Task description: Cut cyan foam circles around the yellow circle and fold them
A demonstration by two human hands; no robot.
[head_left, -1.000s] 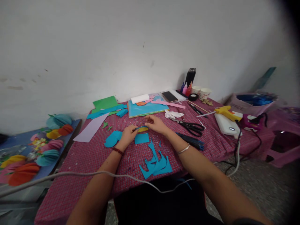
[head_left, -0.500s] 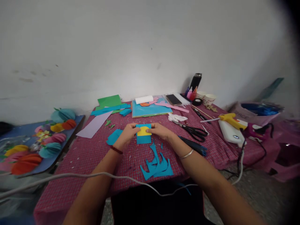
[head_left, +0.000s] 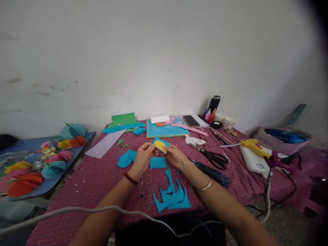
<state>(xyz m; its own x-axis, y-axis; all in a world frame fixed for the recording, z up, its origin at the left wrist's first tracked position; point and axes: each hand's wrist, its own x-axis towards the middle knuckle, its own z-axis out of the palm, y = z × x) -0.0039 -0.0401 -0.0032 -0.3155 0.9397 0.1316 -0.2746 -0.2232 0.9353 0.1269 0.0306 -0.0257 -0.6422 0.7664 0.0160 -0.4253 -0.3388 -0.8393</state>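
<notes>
Together, left fingers (head_left: 149, 148) and right fingers (head_left: 170, 150) pinch the blue-and-yellow paper (head_left: 160, 145), long axis slanting down rightward.

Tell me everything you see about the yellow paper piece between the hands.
The rounded yellow paper piece looks flat and plain. It lies over a blue rectangular paper piece, slanting down to the right, blue showing above it. Left hand and right hand grip the pair; the right thumb overlaps its right end.

And it's vivid yellow on the cutout (head_left: 160, 146), bright blue on the card (head_left: 157, 139)! Reddish-pink check across the tablecloth (head_left: 89, 184), lilac sheet (head_left: 104, 145), blue scraps (head_left: 174, 198), black-handled scissors (head_left: 214, 158), green paper (head_left: 123, 118)!
</notes>
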